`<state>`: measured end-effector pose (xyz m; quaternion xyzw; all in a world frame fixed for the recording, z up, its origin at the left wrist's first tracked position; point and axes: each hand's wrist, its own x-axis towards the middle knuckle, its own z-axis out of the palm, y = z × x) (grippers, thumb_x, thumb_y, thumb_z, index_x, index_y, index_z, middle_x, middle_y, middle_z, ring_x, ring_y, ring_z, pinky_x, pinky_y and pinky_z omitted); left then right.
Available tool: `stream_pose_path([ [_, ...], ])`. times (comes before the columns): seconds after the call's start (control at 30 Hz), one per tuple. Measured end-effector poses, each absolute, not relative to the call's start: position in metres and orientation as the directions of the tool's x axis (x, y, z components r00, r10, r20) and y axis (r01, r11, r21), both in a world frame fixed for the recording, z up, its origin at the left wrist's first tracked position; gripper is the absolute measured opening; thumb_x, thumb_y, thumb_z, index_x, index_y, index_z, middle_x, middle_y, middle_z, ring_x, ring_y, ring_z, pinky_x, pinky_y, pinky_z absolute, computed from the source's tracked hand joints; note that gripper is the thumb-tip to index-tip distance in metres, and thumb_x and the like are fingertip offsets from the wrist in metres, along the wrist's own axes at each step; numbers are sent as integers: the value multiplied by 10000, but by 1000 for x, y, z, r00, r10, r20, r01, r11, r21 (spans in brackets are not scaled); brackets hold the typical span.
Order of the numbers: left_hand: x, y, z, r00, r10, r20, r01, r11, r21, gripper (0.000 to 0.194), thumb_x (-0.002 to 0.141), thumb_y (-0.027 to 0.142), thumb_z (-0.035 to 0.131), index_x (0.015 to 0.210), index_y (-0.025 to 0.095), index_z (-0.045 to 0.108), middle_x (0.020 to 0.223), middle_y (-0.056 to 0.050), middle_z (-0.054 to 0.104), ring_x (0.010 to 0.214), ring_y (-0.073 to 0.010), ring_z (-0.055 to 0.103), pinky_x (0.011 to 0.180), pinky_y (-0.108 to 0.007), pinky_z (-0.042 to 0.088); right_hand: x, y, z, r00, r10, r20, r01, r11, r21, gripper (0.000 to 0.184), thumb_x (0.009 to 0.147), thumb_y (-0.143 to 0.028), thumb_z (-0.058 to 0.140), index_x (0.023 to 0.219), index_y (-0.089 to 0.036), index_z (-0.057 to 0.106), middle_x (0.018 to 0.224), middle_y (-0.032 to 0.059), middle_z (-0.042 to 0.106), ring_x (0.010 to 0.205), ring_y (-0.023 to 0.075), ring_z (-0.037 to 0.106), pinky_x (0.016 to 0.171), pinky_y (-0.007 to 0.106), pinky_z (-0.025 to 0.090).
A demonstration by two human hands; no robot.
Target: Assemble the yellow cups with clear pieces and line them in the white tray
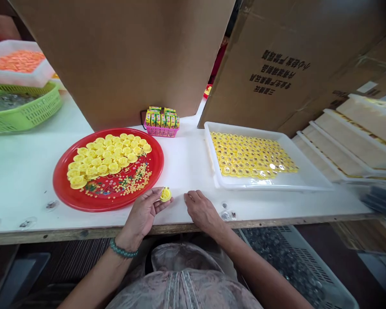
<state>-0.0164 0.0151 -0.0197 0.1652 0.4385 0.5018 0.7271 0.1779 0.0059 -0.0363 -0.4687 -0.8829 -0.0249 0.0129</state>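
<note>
My left hand (145,211) pinches a small round yellow cap (165,194) between thumb and fingertips, just off the near right rim of a red plate (152,171). The plate holds several yellow caps (107,159) laid in rows and a scatter of tiny yellow and green beads (133,181). My right hand (202,210) rests on the white table (186,163) a little to the right of the cap, its fingers curled down; what lies under them is hidden. A white tray (305,176) of finished yellow caps (249,155) sits to the right.
A small pink basket (161,130) of yellow-green packets stands behind the plate against a big cardboard box (122,56). A green basket (25,112) and a white tray of orange pieces (17,62) are far left. Stacked trays (350,141) lie at right; a bin of clear pieces (286,257) sits under the table.
</note>
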Motion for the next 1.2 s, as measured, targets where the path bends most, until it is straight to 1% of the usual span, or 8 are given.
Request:
stream_pose_path([
  [0.13, -13, 14, -23, 96, 891, -444, -523, 424, 739, 310, 699, 261, 723, 967, 162, 603, 869, -50, 694, 806, -192, 680, 778, -304, 545, 179, 9, -42, -487, 867, 103, 866, 495, -72, 196, 850, -72, 456, 970, -143, 595, 920, 99, 615, 858, 227, 536, 780, 347, 457],
  [0.27, -15, 14, -26, 51, 881, -470, -435, 443, 784, 419, 728, 313, 694, 1111, 186, 584, 921, -40, 676, 697, -130, 668, 630, -198, 520, 184, 17, -49, -259, 950, 176, 879, 308, -364, 258, 903, -155, 414, 1082, -144, 599, 964, 90, 660, 874, 192, 596, 789, 300, 470],
  [0.4, -16, 15, -31, 56, 868, -494, -436, 466, 770, 375, 720, 323, 693, 1043, 142, 633, 936, -52, 668, 657, -111, 654, 537, -153, 482, 192, 24, -53, -70, 996, 56, 786, 90, -612, 232, 859, -212, 491, 1022, -181, 653, 901, 59, 696, 777, 178, 632, 726, 290, 479],
  [0.57, -14, 13, -34, 89, 872, -482, -497, 458, 737, 363, 684, 267, 730, 1000, 118, 632, 978, -76, 672, 812, -169, 660, 728, -243, 540, 192, 21, -49, 57, 984, -168, 414, -176, -893, 138, 759, -276, 603, 844, -189, 670, 751, 23, 690, 700, 162, 627, 679, 290, 494],
  [0.7, -12, 10, -33, 119, 889, -442, -467, 443, 765, 380, 709, 288, 716, 1044, 131, 629, 964, -65, 678, 826, -150, 645, 757, -242, 530, 183, 14, -38, 21, 965, -261, 140, -261, -955, 193, 712, -341, 664, 784, -162, 652, 653, 11, 641, 644, 142, 599, 634, 277, 488],
  [0.8, -9, 8, -32, 148, 892, -428, -433, 447, 783, 419, 722, 314, 703, 1096, 143, 620, 954, -61, 682, 826, -144, 636, 771, -252, 524, 179, 11, -27, -53, 972, -227, 70, -224, -972, 235, 711, -338, 682, 874, -170, 676, 704, 9, 636, 684, 131, 583, 670, 276, 472],
  [1.0, 1, 4, -32, 165, 904, -394, -373, 427, 824, 384, 697, 346, 719, 1009, 128, 671, 997, -76, 678, 910, -174, 610, 900, -327, 479, 174, 17, -5, -260, 963, -69, 257, 0, -966, 192, 762, -267, 636, 938, -226, 700, 842, 17, 605, 815, 142, 566, 758, 290, 447],
  [1.2, 7, -1, -32, 191, 888, -418, -370, 460, 808, 366, 722, 381, 688, 1017, 165, 689, 1038, -72, 680, 1026, -209, 574, 916, -345, 468, 167, 26, -9, -288, 948, -136, 298, -47, -954, 118, 734, -229, 647, 833, -182, 603, 713, -14, 599, 693, 124, 565, 664, 259, 460],
])
